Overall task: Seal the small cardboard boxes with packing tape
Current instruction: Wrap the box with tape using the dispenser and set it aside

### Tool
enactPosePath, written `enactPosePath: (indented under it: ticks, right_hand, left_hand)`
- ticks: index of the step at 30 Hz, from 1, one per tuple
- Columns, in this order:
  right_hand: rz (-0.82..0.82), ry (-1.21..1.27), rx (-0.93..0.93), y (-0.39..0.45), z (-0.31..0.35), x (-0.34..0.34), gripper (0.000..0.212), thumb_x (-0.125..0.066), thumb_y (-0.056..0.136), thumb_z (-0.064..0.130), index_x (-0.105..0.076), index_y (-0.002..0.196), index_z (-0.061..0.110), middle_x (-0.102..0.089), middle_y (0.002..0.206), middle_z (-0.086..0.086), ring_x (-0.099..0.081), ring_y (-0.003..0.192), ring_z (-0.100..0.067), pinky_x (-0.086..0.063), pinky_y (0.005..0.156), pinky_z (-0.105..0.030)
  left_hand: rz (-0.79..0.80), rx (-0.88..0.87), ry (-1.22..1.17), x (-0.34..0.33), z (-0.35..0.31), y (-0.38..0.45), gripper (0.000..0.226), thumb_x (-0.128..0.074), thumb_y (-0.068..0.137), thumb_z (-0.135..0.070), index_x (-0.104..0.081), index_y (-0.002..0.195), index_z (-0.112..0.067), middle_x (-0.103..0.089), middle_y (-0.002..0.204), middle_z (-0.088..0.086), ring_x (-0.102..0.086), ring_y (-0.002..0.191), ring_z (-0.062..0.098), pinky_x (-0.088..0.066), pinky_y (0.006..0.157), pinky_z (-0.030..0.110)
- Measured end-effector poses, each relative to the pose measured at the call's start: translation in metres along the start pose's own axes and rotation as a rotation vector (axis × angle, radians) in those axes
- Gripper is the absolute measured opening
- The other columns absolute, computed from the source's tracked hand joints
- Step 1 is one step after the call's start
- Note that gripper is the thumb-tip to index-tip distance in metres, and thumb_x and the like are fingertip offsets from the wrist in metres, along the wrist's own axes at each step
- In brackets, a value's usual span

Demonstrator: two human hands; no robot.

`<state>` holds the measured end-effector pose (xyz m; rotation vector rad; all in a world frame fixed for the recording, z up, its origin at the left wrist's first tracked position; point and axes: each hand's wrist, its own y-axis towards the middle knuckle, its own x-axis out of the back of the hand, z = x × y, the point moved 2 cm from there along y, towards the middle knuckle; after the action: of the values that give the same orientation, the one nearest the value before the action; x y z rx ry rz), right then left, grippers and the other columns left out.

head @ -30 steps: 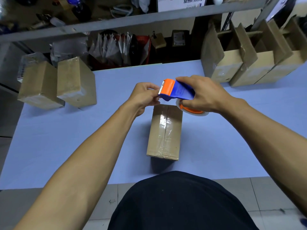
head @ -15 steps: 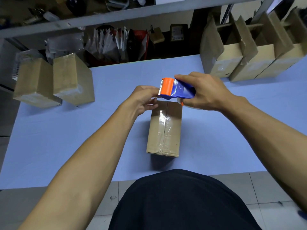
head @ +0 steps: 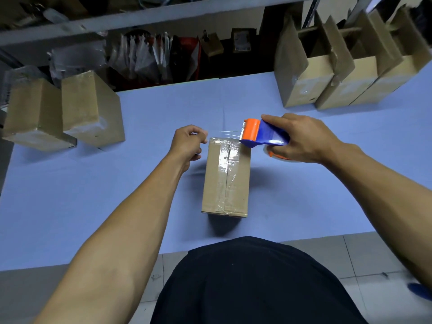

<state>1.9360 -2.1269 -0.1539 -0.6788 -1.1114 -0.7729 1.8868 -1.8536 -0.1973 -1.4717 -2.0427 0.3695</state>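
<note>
A small cardboard box lies in the middle of the blue table, with clear tape running along its top seam. My right hand grips a blue and orange tape dispenser just above the box's far right corner. My left hand hovers at the box's far left corner and pinches the free end of the clear tape. The thin strip is stretched between my left fingers and the dispenser's orange head.
Two taped boxes stand at the table's far left. Three open-flapped boxes stand in a row at the far right. A cluttered shelf runs behind the table. Tiled floor shows below the near edge.
My hands have drawn apart: the right hand carried the dispenser to the right and the left hand moved left, pulling out a length of tape between them.
</note>
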Motion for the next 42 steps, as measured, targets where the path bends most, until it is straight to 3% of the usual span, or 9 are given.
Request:
enactPosePath:
  ticks: [14,19,24,27,30,34,37,39,42]
  right_hand:
    - [0.008,0.004,-0.042,0.001,-0.006,-0.018,0.076,-0.068,0.083,0.046,-0.035,0.150,0.036,-0.059,0.111,-0.001,-0.057,0.098,-0.030,-0.038,0.070,-0.031]
    - [0.005,0.031,-0.042,-0.002,-0.006,-0.022,0.075,-0.069,0.083,0.045,-0.036,0.150,0.034,-0.059,0.111,-0.001,-0.057,0.098,-0.029,-0.040,0.071,-0.031]
    - [-0.011,0.031,-0.050,-0.002,-0.009,-0.025,0.075,-0.070,0.082,0.045,-0.037,0.150,0.034,-0.059,0.109,-0.001,-0.057,0.097,-0.029,-0.038,0.071,-0.030]
    - [-0.015,0.060,-0.055,-0.002,-0.010,-0.027,0.076,-0.070,0.082,0.043,-0.038,0.149,0.034,-0.058,0.106,-0.001,-0.057,0.096,-0.029,-0.039,0.072,-0.031]
    - [-0.007,0.056,-0.046,-0.003,-0.012,-0.027,0.077,-0.071,0.081,0.043,-0.037,0.149,0.034,-0.058,0.104,-0.001,-0.057,0.096,-0.030,-0.040,0.072,-0.031]
    - [-0.015,0.056,-0.042,-0.002,-0.011,-0.029,0.077,-0.071,0.081,0.043,-0.037,0.150,0.033,-0.059,0.107,-0.002,-0.057,0.097,-0.030,-0.038,0.072,-0.031]
    - [-0.021,0.058,-0.030,-0.002,-0.009,-0.029,0.076,-0.070,0.082,0.043,-0.036,0.150,0.034,-0.059,0.109,-0.002,-0.058,0.098,-0.030,-0.038,0.072,-0.030]
    - [-0.020,0.062,-0.047,-0.002,-0.011,-0.031,0.076,-0.070,0.082,0.043,-0.036,0.150,0.034,-0.059,0.110,-0.003,-0.057,0.098,-0.031,-0.037,0.072,-0.030]
    - [-0.033,0.066,-0.054,-0.002,-0.011,-0.033,0.076,-0.069,0.081,0.042,-0.036,0.149,0.033,-0.059,0.109,-0.004,-0.058,0.098,-0.032,-0.037,0.072,-0.030]
  left_hand:
    - [-0.107,-0.060,0.026,-0.018,0.017,0.015,0.011,-0.056,0.098,-0.022,-0.060,0.087,-0.021,-0.064,0.086,-0.001,-0.047,0.058,0.013,-0.043,0.057,0.026]
    - [-0.194,-0.097,-0.001,-0.030,0.029,0.016,0.015,-0.057,0.097,-0.027,-0.059,0.083,-0.026,-0.065,0.096,-0.003,-0.062,0.083,0.018,-0.050,0.075,0.034]
    - [-0.216,-0.058,0.071,-0.034,0.030,0.017,0.020,-0.057,0.097,-0.032,-0.068,0.100,-0.016,-0.064,0.093,-0.015,-0.063,0.105,0.018,-0.050,0.090,0.031]
    - [-0.179,-0.024,0.091,-0.034,0.027,0.018,0.039,-0.054,0.099,-0.039,-0.058,0.130,-0.017,-0.060,0.130,0.001,-0.056,0.122,0.022,-0.045,0.105,0.036]
    - [-0.143,0.036,0.075,-0.033,0.032,0.021,0.043,-0.058,0.094,-0.051,-0.064,0.122,-0.019,-0.062,0.130,0.000,-0.059,0.117,0.021,-0.048,0.104,0.040]
    - [-0.212,0.065,0.109,-0.029,0.029,0.020,0.030,-0.063,0.093,-0.040,-0.066,0.115,-0.019,-0.066,0.116,-0.003,-0.063,0.107,0.020,-0.050,0.095,0.030]
    - [-0.441,-0.123,0.214,-0.023,0.016,0.005,0.030,-0.050,0.100,-0.017,-0.056,0.129,-0.012,-0.058,0.124,0.004,-0.058,0.114,0.023,-0.042,0.090,0.026]
    - [-0.473,-0.369,0.314,-0.026,0.011,-0.013,0.034,-0.045,0.101,-0.011,-0.053,0.134,-0.010,-0.052,0.137,0.006,-0.052,0.125,0.022,-0.037,0.097,0.023]
    - [-0.116,-0.838,0.769,-0.051,0.021,-0.030,0.052,-0.043,0.100,-0.026,-0.044,0.145,-0.001,-0.042,0.153,0.016,-0.035,0.144,0.032,-0.023,0.118,0.040]
